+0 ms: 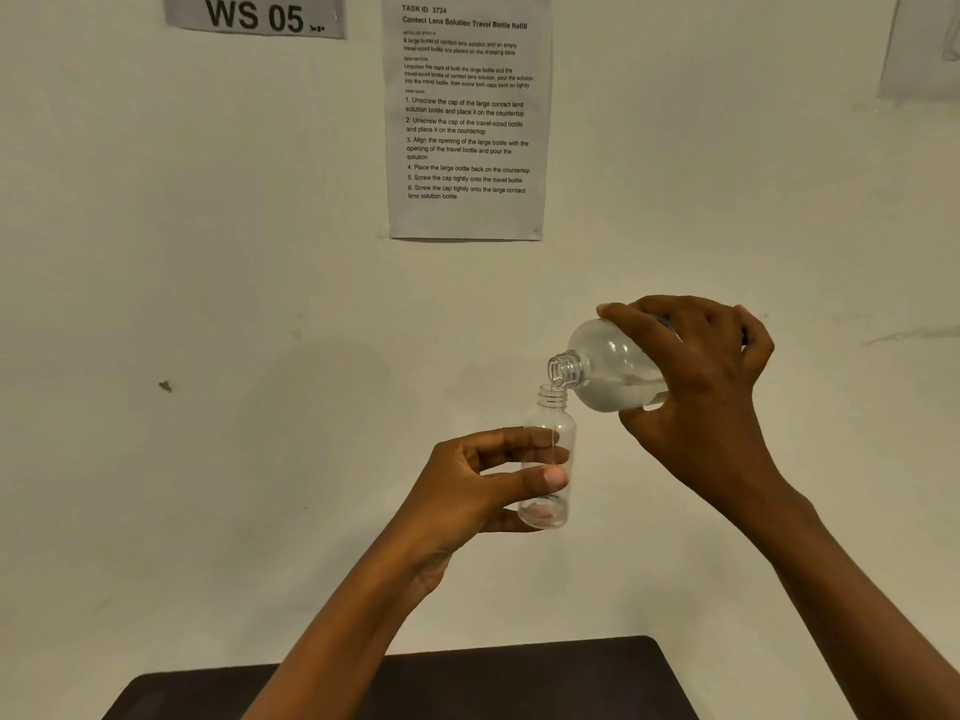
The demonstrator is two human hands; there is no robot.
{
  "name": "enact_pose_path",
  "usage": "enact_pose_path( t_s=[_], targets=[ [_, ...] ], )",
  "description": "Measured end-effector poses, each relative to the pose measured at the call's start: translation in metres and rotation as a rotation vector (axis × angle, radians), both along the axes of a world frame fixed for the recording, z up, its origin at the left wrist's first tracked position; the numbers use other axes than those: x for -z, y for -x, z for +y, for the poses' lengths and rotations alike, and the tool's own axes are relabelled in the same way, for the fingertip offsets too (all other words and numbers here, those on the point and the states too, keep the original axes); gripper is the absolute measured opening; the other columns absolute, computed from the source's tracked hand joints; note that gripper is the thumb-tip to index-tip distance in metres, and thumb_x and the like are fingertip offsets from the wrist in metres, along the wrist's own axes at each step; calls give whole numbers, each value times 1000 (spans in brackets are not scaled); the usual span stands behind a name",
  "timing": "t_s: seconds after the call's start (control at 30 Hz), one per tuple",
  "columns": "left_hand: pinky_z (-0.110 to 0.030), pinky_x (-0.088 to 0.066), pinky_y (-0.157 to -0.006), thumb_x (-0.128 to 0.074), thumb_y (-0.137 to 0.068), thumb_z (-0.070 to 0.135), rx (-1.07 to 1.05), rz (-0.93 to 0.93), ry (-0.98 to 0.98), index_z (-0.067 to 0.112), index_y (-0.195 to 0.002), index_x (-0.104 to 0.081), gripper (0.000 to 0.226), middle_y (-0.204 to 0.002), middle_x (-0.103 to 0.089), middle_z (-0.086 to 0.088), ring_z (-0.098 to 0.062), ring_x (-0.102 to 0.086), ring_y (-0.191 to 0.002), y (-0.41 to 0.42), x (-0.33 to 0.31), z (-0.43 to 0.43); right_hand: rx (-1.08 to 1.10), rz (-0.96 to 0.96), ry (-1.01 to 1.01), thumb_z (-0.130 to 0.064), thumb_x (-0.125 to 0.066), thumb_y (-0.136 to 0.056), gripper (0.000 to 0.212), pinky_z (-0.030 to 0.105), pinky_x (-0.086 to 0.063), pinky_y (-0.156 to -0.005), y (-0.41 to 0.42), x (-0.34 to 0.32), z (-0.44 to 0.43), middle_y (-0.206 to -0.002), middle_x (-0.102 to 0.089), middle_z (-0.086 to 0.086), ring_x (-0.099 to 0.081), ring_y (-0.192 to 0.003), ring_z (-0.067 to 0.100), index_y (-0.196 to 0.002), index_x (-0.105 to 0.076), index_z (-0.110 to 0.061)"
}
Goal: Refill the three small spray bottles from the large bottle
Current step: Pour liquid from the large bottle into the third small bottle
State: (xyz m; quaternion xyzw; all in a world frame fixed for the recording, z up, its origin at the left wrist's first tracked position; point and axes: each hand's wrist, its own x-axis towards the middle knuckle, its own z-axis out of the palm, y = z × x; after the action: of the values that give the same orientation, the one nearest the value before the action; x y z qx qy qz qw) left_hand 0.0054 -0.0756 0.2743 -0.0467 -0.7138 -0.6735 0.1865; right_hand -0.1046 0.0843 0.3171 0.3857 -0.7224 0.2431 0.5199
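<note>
- Pale wall (208, 304) filled most of the scene, with a printed instruction sheet (466, 116) pinned up high and a sign reading "WS 05" (254, 15) to its left; a dark tabletop (519, 678) showed only at the bottom edge.
- Both bottles were held up in the air in front of the wall, well above the tabletop.
- The small clear bottle (548, 459) stood nearly upright, its long axis vertical, its open threaded neck pointing up; only a little liquid showed at its bottom.
- The left hand (478, 485) came up from below with the forearm slanting up and right, palm turned to the right; its fingers (524, 441) were wrapped behind the bottle's middle and the thumb pressed across the front, gripping it.
- The large bottle (610, 371) lay tipped close to horizontal, its long axis running left to right, its uncapped mouth pointing left and slightly down, right at the rim of the small bottle's neck.
- Liquid pooled along the large bottle's lower side, and a thin stream showed inside the small bottle.
- The right hand (701, 376) reached in from the lower right, wrist bent, fingers curled over the top of the large bottle and thumb under it, clasping the body firmly.
</note>
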Motion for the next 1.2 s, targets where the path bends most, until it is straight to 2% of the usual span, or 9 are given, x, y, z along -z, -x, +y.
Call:
enact_pose_path(
  t_s=[0.27, 0.43, 0.57, 1.2],
  targets=[
    [-33, -59, -73, -71, -75, 15, -6, -5, 5, 26, -99, -69, 27, -104, -72, 0, -19, -70, -94, 0, 0, 0, -3, -1, -2, -3, -74, -57, 76, 41, -14, -101, -1, -1, 0, -114, -55, 1, -38, -114, 21, -121, -46, -32],
    [-29, -59, -68, -73, -68, 20, 1, 5, -4, 27, -97, -69, 30, -100, -73, 2, -18, -70, -92, -1, -1, 0, -2, 6, -9, -5, -72, -58, 73, 41, -13, -101, -1, -1, 0, -115, -55, 2, -39, -114, 22, -121, -47, -32],
    [-31, -59, -71, -71, -74, 15, -7, 0, 1, 26, -99, -69, 27, -103, -72, 1, -18, -70, -93, -1, -1, 0, -1, 4, -5, -5, -73, -58, 72, 41, -14, -101, -1, -1, 0, -115, -55, 1, -40, -115, 22, -121, -48, -31],
    [-32, -59, -72, -71, -75, 14, -13, -10, 1, 24, -102, -68, 28, -103, -73, 1, -18, -70, -94, -1, -1, 0, 7, 9, -7, -2, -74, -57, 75, 39, -13, -101, -2, -2, -1, -115, -55, 2, -39, -114, 22, -121, -48, -31]
  ],
)
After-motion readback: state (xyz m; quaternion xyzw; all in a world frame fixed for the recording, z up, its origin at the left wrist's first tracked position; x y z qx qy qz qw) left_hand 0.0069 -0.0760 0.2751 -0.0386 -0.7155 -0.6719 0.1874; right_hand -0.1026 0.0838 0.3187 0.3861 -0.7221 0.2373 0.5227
